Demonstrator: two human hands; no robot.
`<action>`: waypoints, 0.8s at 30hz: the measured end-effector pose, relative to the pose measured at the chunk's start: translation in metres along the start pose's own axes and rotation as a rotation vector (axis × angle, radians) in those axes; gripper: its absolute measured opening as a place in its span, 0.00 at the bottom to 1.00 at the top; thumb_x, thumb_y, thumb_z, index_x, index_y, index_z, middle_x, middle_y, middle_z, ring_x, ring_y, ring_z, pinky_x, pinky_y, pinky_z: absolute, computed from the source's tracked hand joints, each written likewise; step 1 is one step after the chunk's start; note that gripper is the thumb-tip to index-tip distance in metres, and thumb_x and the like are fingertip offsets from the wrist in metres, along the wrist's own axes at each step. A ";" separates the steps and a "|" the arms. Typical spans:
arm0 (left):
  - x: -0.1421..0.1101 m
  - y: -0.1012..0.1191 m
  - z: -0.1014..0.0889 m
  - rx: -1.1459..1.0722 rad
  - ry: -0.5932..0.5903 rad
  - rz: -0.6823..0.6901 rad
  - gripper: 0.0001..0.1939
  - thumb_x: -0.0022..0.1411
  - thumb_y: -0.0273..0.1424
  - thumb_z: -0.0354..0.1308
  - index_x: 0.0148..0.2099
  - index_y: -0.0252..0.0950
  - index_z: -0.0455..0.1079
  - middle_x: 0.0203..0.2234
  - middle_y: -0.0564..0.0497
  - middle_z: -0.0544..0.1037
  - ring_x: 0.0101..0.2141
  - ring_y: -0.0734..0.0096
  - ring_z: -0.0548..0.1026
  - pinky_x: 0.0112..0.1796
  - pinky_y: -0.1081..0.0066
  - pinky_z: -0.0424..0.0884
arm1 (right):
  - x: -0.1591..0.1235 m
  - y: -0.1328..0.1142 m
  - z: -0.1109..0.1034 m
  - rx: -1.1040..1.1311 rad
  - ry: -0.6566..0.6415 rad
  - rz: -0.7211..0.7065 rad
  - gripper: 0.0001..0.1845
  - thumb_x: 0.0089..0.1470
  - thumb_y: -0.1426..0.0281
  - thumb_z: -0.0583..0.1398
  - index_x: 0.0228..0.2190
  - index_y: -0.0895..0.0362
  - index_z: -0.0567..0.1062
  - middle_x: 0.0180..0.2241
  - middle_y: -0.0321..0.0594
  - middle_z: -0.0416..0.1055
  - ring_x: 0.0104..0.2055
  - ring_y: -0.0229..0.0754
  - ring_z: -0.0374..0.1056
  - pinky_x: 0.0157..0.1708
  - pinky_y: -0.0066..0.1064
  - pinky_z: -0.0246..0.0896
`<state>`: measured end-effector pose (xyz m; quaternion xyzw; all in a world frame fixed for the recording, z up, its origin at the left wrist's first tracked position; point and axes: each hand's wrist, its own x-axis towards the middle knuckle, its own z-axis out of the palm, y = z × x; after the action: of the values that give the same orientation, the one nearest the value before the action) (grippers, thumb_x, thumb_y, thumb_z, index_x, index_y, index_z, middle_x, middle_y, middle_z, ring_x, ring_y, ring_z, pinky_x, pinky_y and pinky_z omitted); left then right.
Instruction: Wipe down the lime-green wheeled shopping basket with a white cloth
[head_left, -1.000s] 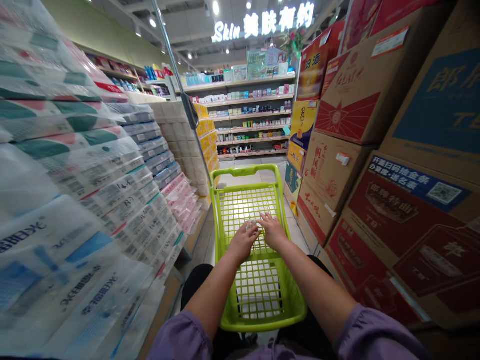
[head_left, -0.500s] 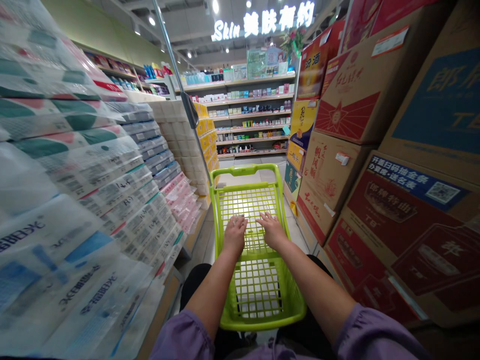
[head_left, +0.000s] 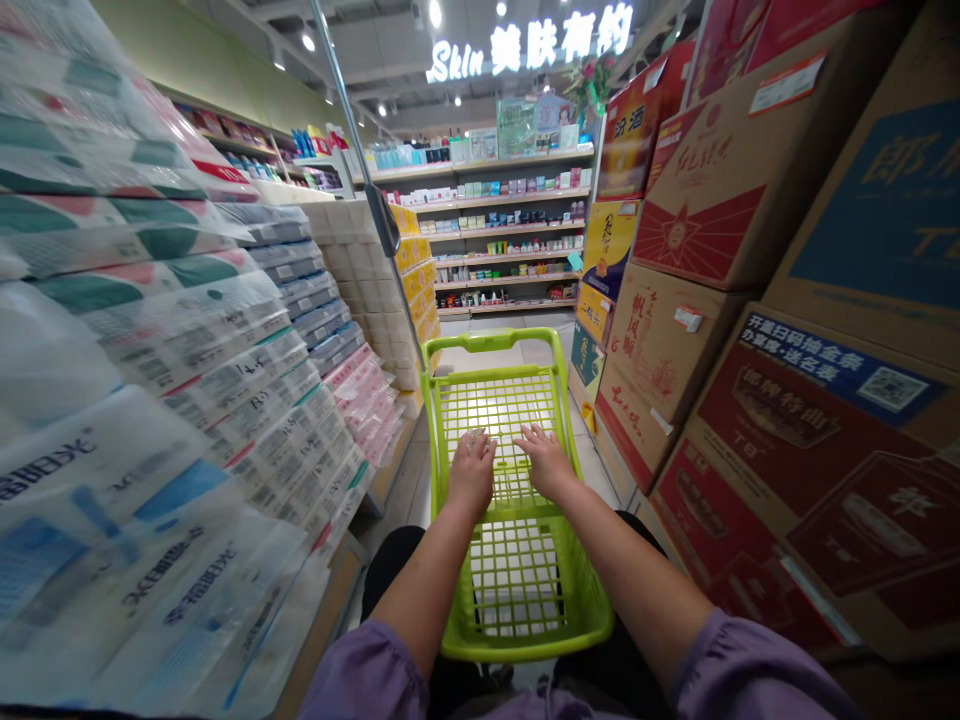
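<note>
Since the first look, the left hand (head_left: 471, 472) has slid away from the right hand (head_left: 545, 462) and now points straight ahead. Both hands are open with spread fingers, holding nothing, and they rest on the wire mesh of a lime green shopping cart (head_left: 489, 341). The cart stands in a store aisle, right in front of the person. Big packs of tissue (head_left: 225, 370) are piled on the left, and cardboard cartons (head_left: 697, 190) are stacked on the right.
</note>
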<state>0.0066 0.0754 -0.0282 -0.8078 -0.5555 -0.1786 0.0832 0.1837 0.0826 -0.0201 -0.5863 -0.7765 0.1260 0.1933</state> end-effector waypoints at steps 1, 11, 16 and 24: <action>-0.001 0.002 0.000 -0.011 -0.002 0.041 0.23 0.64 0.27 0.50 0.60 0.36 0.65 0.60 0.44 0.66 0.64 0.49 0.53 0.61 0.47 0.56 | 0.000 0.000 0.000 -0.001 0.001 -0.002 0.41 0.41 0.91 0.54 0.56 0.54 0.68 0.65 0.44 0.52 0.69 0.49 0.41 0.66 0.52 0.35; -0.003 0.008 -0.006 -0.036 -0.025 0.108 0.28 0.66 0.44 0.49 0.67 0.49 0.53 0.63 0.52 0.62 0.66 0.49 0.46 0.62 0.43 0.48 | -0.001 -0.001 -0.001 -0.007 0.011 -0.012 0.38 0.44 0.88 0.56 0.56 0.53 0.67 0.65 0.45 0.53 0.69 0.50 0.42 0.65 0.53 0.37; -0.001 0.003 0.002 0.059 -0.014 0.065 0.25 0.68 0.41 0.47 0.65 0.44 0.58 0.63 0.50 0.61 0.66 0.52 0.48 0.63 0.47 0.50 | -0.001 -0.001 -0.001 -0.012 -0.001 -0.013 0.39 0.43 0.89 0.55 0.56 0.54 0.68 0.65 0.43 0.52 0.69 0.51 0.41 0.65 0.53 0.36; -0.001 -0.002 0.008 0.048 -0.105 0.259 0.36 0.55 0.15 0.48 0.66 0.37 0.56 0.64 0.48 0.60 0.66 0.54 0.45 0.61 0.51 0.58 | 0.000 -0.001 -0.001 0.000 -0.002 -0.001 0.40 0.42 0.90 0.53 0.55 0.54 0.69 0.65 0.44 0.53 0.68 0.50 0.42 0.65 0.52 0.36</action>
<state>0.0061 0.0781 -0.0356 -0.8789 -0.4541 -0.1106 0.0956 0.1837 0.0820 -0.0189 -0.5859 -0.7770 0.1264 0.1923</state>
